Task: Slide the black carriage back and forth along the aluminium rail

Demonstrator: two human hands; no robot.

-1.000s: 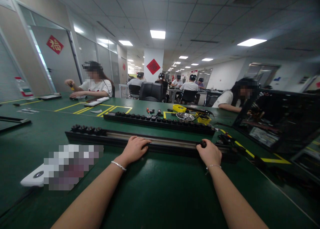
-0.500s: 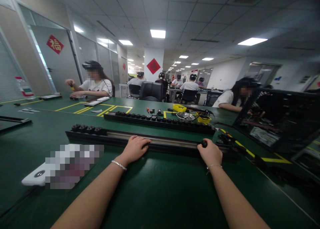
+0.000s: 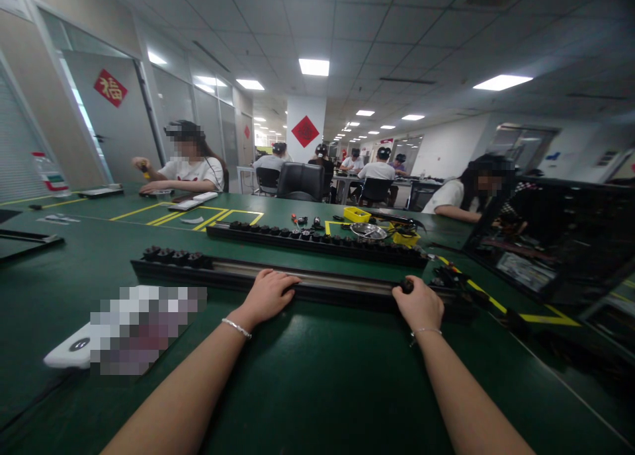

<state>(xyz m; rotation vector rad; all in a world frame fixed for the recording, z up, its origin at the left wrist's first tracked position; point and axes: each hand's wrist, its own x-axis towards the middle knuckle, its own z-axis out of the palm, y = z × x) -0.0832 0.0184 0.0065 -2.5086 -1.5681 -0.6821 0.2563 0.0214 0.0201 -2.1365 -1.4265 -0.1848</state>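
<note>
A long black rail (image 3: pixel 342 284) lies across the green table (image 3: pixel 322 382) in front of me, with several black knobs (image 3: pixel 173 256) clustered at its left end. My left hand (image 3: pixel 268 295) rests over the rail's near edge, fingers curled onto it. My right hand (image 3: pixel 421 305) is closed around a small black knob (image 3: pixel 407 286) on the rail, further right. A second black rail (image 3: pixel 317 240) carrying a row of black knobs lies parallel behind the first.
A white device (image 3: pixel 67 354) lies at my left. A metal bowl (image 3: pixel 367 231) and yellow boxes (image 3: pixel 356 214) sit beyond the rails. A dark open case (image 3: pixel 550 243) stands at right. Other people sit at the table's far side and further back.
</note>
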